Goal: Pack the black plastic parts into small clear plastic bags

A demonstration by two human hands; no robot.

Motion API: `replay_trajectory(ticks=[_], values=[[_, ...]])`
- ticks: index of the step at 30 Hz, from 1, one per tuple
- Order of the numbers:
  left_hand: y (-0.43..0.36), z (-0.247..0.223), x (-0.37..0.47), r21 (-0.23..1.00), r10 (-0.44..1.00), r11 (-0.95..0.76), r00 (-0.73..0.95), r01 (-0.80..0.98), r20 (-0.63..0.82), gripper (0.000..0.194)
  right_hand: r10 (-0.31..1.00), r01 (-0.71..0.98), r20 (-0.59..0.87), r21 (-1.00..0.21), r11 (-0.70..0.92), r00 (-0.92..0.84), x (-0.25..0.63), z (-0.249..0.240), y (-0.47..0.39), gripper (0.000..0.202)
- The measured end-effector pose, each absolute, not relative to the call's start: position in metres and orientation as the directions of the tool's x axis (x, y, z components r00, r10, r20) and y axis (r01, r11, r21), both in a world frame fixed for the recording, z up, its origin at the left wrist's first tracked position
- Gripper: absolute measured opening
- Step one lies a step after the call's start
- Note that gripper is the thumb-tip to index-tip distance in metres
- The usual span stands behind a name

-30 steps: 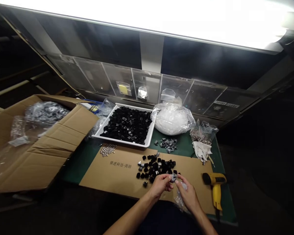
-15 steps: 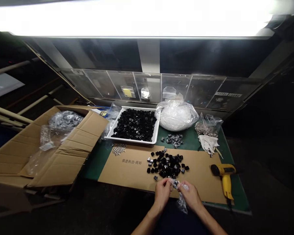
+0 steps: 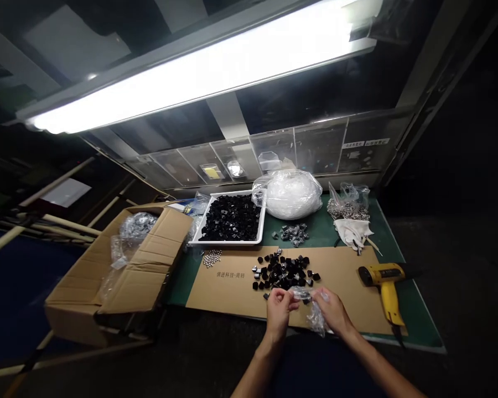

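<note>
A crumpled clear plastic bag is stretched between my hands over the front edge of the cardboard sheet. My left hand pinches one end of it. On the other side my right hand is closed on the plastic, and the rest of the bag hangs below. Whether anything is inside the bag, I cannot make out. Just beyond my fingers lies a loose pile of small black parts, a few with shiny metal faces. Small silver balls sit at the sheet's left corner.
A white tray of black parts stands behind, beside a large bag of white material. Small wrapped parts lie in front of it. To the right are a white glove and a yellow heat gun. An open carton stands left.
My hands have moved slightly apart, pulling the plastic bag taut between them. The whole view has tilted and shifted with my head.
</note>
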State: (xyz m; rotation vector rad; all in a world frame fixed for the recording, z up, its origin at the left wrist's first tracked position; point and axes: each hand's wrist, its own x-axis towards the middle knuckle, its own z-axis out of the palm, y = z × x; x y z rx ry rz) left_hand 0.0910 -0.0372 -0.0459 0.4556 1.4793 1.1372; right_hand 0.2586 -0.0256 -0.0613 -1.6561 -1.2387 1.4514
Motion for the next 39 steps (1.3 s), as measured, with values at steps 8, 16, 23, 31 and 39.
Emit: replay_trajectory(ticks=[8, 16, 23, 31, 39], values=[[-0.043, -0.048, 0.097, 0.811, 0.782, 0.508, -0.240, -0.290, -0.576, 0.057, 0.928, 0.282, -0.364, -0.902, -0.328, -0.084, 0.264, -0.065, -0.021, 0.035], [-0.033, -0.059, 0.082, 0.571, 0.717, 0.556, 0.001, -0.604, -0.697, 0.033, 0.958, 0.477, -0.237, -0.869, -0.134, -0.163, 0.242, -0.041, -0.003, 0.022], [-0.022, -0.073, 0.079, 0.284, 0.628, 0.686, 0.348, -0.670, -0.696, 0.044, 0.967, 0.627, -0.152, -0.779, 0.010, -0.204, 0.221, -0.018, 0.009, 0.017], [-0.014, -0.077, 0.061, 0.167, 0.604, 0.697, 0.446, -0.697, -0.661, 0.031, 0.962, 0.569, -0.188, -0.821, -0.044, -0.196, 0.212, -0.016, 0.025, 0.021], [-0.004, -0.086, 0.058, 0.206, 0.500, 0.722, 0.293, -0.660, -0.815, 0.026, 0.955, 0.532, -0.268, -0.831, -0.162, -0.129, 0.233, -0.042, 0.056, 0.032]])
